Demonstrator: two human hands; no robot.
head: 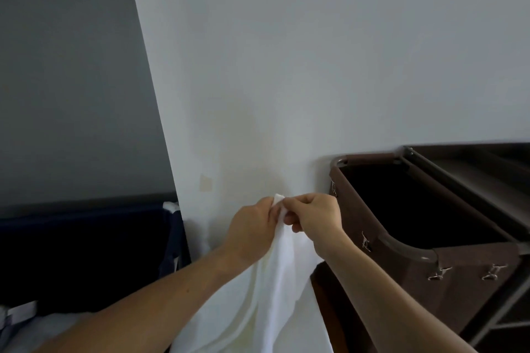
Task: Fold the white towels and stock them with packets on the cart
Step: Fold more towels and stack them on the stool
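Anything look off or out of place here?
Minor only. A small beige square patch mars the white wall, up-left of the left hand; tape or paint repair, cannot tell. That hand and the right hand pinch the white towel, which hangs normally. Nothing spilled or damaged.

A white wall (pixel 286 66) closes off the space ahead. On the right the brown cart (pixel 487 169) stands by it, its dark bag (pixel 473 289) open at the top. A dark blue bin (pixel 86 252) blocks the lower left, and the hanging white towel (pixel 278 281) fills the gap between them
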